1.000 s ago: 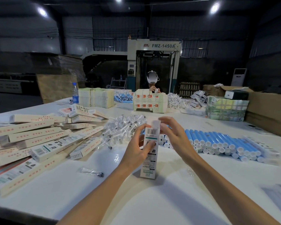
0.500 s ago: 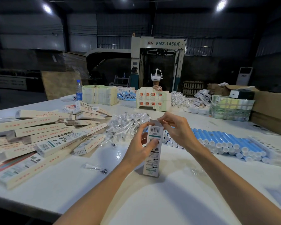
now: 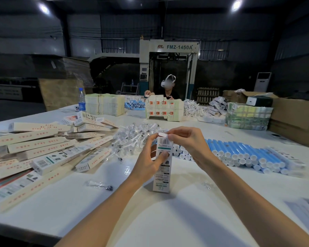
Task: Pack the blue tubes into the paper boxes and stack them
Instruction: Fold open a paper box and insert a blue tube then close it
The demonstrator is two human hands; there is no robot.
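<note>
A long white paper box (image 3: pixel 162 172) stands upright on the white table (image 3: pixel 185 216) in the middle of the head view. My left hand (image 3: pixel 150 157) grips its upper part from the left, thumb across the printed face. My right hand (image 3: pixel 187 141) pinches the small top flap with curled fingertips. What the box contains is hidden. A row of blue tubes (image 3: pixel 243 155) with white caps lies to the right, behind my right wrist. Packed and flat paper boxes (image 3: pixel 43 150) are piled on the left.
A heap of clear plastic-wrapped nozzles (image 3: pixel 132 138) lies behind the box; one loose nozzle packet (image 3: pixel 99 184) sits at front left. Another person (image 3: pixel 168 88) works across the table behind stacked cartons (image 3: pixel 163 109). Cardboard boxes (image 3: pixel 296 120) stand at far right, a water bottle (image 3: pixel 81 99) at back left.
My right hand's fingers have come down onto the box's top flap and folded it lower. My left hand keeps its grip; the box stays upright on the table.
</note>
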